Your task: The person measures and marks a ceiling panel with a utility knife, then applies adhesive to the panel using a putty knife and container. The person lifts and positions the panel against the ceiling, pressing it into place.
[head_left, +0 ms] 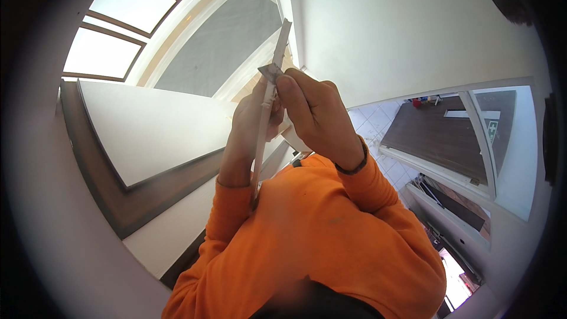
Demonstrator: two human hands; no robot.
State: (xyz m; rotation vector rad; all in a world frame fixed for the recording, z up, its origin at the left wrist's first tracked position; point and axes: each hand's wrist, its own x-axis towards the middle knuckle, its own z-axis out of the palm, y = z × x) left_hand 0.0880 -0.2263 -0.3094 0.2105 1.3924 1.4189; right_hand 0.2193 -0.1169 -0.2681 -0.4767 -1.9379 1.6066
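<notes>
A long, narrow whitish strip (262, 137) slants up in front of my chest, its lower end against the orange sweater. My left hand (243, 119) is closed round it from behind and the left; part of its fingers is hidden by the strip. Pinched in my right hand (316, 112) is a small flat grey blade (270, 71), laid across the strip. White, paste-like residue clings to the blade and to the strip just below it. Any handle on the blade is hidden by my right fingers.
A white panel with a brown frame (103, 168) stands at left, below bright windows (130, 0). To the right rises a plain white wall (413, 29). Beyond it are a dark brown surface (437, 136), a tiled floor (375, 119) and a lit screen (458, 280).
</notes>
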